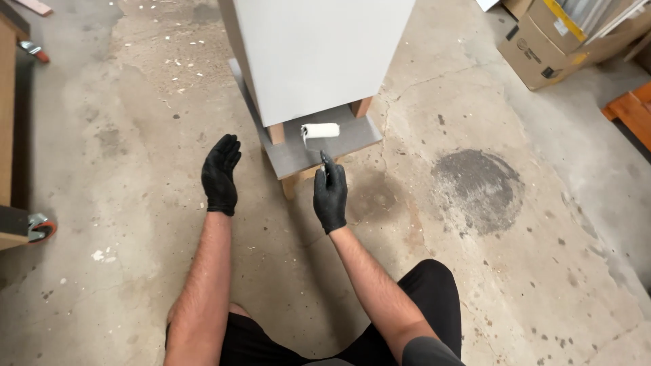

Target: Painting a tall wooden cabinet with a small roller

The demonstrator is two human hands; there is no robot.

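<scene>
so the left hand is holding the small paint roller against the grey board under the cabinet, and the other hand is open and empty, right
Not quite: the head view shows the right hand holding the paint roller, not the left. Its white sleeve lies at the grey board under the cabinet, and the left hand is open and empty.

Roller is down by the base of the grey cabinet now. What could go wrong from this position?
The white roller sits in the tight gap under the grey panel, beside a wooden block; it may smear the block. The right hand holds only the end of the thin handle, so its grip may twist. The left hand hovers open near the base board and could touch fresh coating.
</scene>
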